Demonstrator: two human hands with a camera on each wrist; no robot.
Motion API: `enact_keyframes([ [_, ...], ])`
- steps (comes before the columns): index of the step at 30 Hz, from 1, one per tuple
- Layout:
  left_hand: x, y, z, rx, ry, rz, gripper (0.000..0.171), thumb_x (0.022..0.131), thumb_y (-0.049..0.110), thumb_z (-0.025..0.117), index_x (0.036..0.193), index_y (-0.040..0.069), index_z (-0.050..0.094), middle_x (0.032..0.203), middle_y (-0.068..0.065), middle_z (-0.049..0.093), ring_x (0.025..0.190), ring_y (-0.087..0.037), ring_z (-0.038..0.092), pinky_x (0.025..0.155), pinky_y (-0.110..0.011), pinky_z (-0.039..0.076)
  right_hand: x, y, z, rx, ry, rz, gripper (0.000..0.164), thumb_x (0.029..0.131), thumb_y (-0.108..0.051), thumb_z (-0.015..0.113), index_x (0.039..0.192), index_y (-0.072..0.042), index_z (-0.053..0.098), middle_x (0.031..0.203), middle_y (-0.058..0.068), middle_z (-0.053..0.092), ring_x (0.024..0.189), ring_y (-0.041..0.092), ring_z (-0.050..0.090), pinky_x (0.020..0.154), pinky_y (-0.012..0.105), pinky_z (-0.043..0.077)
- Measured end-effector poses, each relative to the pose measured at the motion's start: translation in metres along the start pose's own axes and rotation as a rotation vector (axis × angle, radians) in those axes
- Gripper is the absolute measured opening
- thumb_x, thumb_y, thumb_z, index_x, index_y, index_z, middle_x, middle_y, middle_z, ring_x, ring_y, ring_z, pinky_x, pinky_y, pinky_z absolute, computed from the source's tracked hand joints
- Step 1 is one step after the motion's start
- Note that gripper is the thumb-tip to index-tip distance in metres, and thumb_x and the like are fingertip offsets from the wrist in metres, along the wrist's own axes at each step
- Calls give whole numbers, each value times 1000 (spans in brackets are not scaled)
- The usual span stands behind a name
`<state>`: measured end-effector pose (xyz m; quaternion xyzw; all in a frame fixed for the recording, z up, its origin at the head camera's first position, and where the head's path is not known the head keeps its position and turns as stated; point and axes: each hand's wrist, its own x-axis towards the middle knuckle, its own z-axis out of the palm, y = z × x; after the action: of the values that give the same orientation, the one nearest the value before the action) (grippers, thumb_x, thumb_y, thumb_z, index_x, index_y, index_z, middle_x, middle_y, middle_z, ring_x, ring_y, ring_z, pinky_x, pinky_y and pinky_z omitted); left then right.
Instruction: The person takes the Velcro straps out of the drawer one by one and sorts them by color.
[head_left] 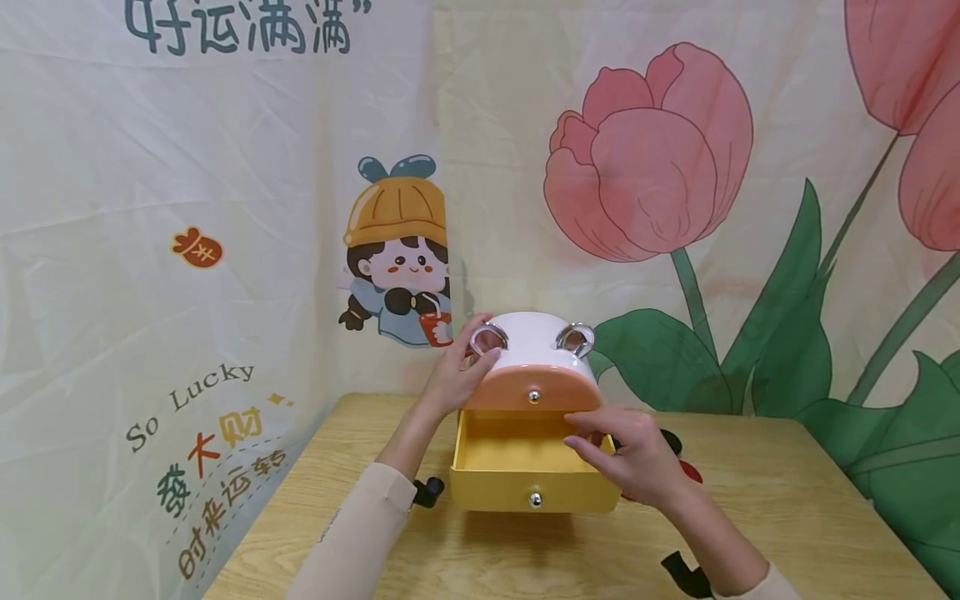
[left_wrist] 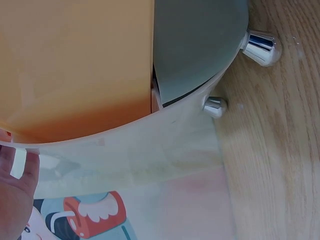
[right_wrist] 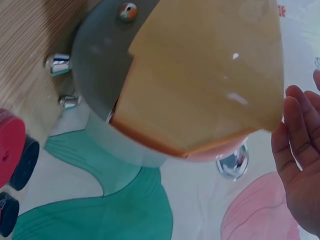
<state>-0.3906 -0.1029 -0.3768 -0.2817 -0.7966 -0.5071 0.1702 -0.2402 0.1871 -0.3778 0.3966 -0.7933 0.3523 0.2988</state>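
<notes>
A small drawer cabinet (head_left: 534, 333) with a rounded white top and two chrome ears stands on the table. Its yellow drawer (head_left: 495, 492) is pulled out, and the inside that shows is bare. Above it, the orange drawer (head_left: 517, 385) is closed. A grey-green front (right_wrist: 97, 60) shows below the yellow drawer in the right wrist view. My left hand (head_left: 456, 371) grips the cabinet's upper left side, thumb and fingers about the left ear (head_left: 491, 340). My right hand (head_left: 641, 454) is at the yellow drawer's right side, thumb and fingers apart, with nothing held.
Beside the cabinet on the right lie a round red object (right_wrist: 10, 145) and dark round ones (right_wrist: 25, 162). The wooden table (head_left: 360, 533) carries the cabinet on chrome feet (left_wrist: 216, 107). A printed cloth (head_left: 495, 167) hangs close behind.
</notes>
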Motion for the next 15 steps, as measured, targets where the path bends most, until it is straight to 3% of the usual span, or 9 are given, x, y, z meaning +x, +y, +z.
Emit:
enact_keyframes([
  [8,-1,0,1,18,-1,-14,58,101,44,65,153,49,40,140,-6,61,125,-31,59,110,-57,49,3,-10,9,19,-53,-18,31,85,-4,84,113,-15,79,90,-10,74,74,2,62,64,23,59],
  [15,0,-1,1,15,4,-8,61,102,43,65,157,33,41,140,-7,61,124,-32,60,110,-58,49,4,-17,15,37,-80,-46,30,84,-4,84,111,-15,79,84,-10,72,69,0,57,58,20,55],
])
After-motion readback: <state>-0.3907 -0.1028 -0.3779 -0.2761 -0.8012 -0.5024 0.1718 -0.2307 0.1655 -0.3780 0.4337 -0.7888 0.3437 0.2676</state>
